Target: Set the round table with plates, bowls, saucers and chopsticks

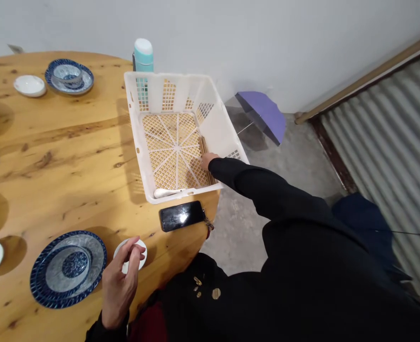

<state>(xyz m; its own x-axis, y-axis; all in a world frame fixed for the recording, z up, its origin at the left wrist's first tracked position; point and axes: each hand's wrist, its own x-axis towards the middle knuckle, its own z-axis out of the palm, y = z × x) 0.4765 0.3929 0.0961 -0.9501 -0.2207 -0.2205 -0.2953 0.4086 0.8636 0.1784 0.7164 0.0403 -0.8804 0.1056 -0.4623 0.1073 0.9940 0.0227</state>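
1. Only the head cam here, so we're looking down at both hands. Our landmark is the white plastic basket (135, 102), sitting on a round pine counter (53, 147).
2. The right hand (210, 161) reaches into the basket's right side, with its fingers (205, 161) up against a bundle of wooden chopsticks (204, 147) lying along the inside wall. We can't tell if they're actually gripping the bundle.
3. The left hand (119, 282) is outside, in front of the basket, fingers (133, 251) curled narrowly at a small white dish (141, 249). Holding or just touching? We can't tell.
4. A black smartphone (181, 216) lies just in front of the basket, and a white spoon (165, 193) lies inside it along the front wall.
5. Left of the basket are a blue-and-white plate (42, 280) and a blue-and-white bowl on a saucer (69, 77). A teal-capped bottle (143, 54) stands behind it.
6. Right of it, a purple umbrella (263, 116) lies on the concrete floor (302, 175).
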